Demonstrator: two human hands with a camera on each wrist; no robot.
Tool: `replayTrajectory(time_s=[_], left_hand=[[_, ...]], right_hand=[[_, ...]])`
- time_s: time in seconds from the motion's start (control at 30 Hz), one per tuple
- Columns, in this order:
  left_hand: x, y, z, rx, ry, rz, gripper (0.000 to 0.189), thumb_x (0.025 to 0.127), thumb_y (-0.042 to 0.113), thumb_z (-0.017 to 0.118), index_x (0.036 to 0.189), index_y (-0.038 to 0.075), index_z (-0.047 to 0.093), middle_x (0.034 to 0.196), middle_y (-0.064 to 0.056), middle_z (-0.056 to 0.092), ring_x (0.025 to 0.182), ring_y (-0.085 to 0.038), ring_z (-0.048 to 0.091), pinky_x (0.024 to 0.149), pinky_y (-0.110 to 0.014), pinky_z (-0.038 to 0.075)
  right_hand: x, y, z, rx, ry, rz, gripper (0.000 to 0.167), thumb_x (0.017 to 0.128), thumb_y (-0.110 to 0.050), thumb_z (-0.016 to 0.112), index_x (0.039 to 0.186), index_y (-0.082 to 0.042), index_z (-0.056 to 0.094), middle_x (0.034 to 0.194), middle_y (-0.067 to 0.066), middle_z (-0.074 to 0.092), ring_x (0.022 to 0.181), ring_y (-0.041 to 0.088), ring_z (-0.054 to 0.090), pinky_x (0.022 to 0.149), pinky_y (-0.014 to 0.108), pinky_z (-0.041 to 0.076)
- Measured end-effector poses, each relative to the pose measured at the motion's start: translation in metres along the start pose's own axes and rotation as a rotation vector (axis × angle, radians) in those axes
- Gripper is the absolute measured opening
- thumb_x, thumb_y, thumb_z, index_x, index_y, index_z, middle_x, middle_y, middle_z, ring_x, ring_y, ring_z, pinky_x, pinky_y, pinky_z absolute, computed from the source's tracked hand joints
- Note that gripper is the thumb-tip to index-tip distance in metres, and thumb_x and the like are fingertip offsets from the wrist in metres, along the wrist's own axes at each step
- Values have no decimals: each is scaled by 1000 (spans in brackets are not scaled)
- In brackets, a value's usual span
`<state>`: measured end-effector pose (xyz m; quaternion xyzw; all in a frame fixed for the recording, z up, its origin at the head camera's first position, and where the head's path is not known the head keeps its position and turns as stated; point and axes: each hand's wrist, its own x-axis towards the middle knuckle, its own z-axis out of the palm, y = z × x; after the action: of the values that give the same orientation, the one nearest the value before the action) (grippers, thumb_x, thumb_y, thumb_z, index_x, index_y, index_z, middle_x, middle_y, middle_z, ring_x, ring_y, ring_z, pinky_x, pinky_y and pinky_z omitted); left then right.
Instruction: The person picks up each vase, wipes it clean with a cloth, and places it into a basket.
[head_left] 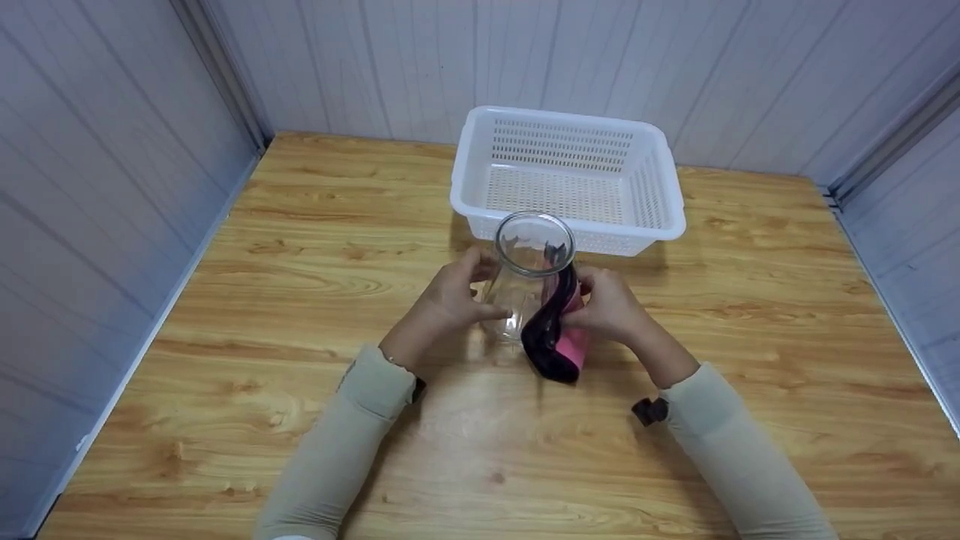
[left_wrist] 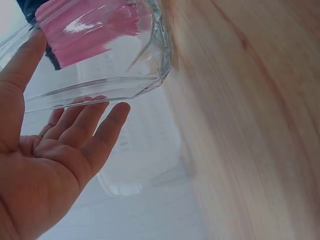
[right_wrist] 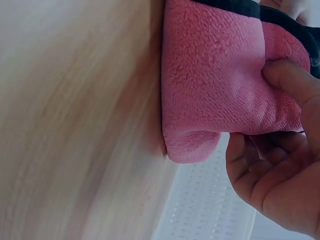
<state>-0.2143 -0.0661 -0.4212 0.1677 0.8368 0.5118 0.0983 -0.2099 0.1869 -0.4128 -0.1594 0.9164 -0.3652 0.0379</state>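
A clear glass vase [head_left: 512, 292] with a round rim stands in front of the basket, its faceted base low by the table in the left wrist view. My left hand [head_left: 448, 298] holds its left side, thumb on the near face and fingers along the far one. On the vase's right side, my right hand [head_left: 611, 309] pinches a folded cleaning cloth [right_wrist: 215, 70], thumb on top and fingers curled beneath. The cloth is fluffy pink with a black edge; a dark fold hangs toward me. Pink cloth shows through the glass in the left wrist view.
A white slotted plastic basket [head_left: 566, 225] sits directly behind the vase, near the back wall. The wood-grain table [head_left: 480, 450] meets pale panel walls [head_left: 420, 67] at the back and sides.
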Motion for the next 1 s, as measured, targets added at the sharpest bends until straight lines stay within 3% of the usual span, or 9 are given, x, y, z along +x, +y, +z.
replayTrajectory(time_s=[0.37,0.67,0.87,1.0], left_hand=[[1,0,-1,69,-3,6,64,74,21,84,127,14,50,134,-4,53,128,-26,49,107,-40,47],[-2,0,-5,61,21,48,59,74,18,84,126,11,56,131,-7,60,122,-21,56,102,-45,50],[-3,-1,-6,41,5,69,55,77,17,81,127,15,58,130,-3,61,121,-20,58,103,-39,50],[-3,-4,-5,-18,-30,72,57,81,12,77,133,12,55,134,-8,59,122,-28,58,105,-39,50]], right_hand=[[-1,0,-1,16,34,-40,34,63,-14,84,93,-7,68,89,7,68,82,23,63,67,27,56],[-2,-5,-8,133,108,-84,27,64,-6,84,85,-4,67,73,5,63,66,17,59,57,18,49],[-9,-31,-21,228,135,-131,23,68,0,81,86,3,68,72,2,64,68,12,57,61,19,50],[-11,-43,-28,283,158,-137,21,68,4,79,84,5,66,68,-2,61,66,7,54,60,18,48]])
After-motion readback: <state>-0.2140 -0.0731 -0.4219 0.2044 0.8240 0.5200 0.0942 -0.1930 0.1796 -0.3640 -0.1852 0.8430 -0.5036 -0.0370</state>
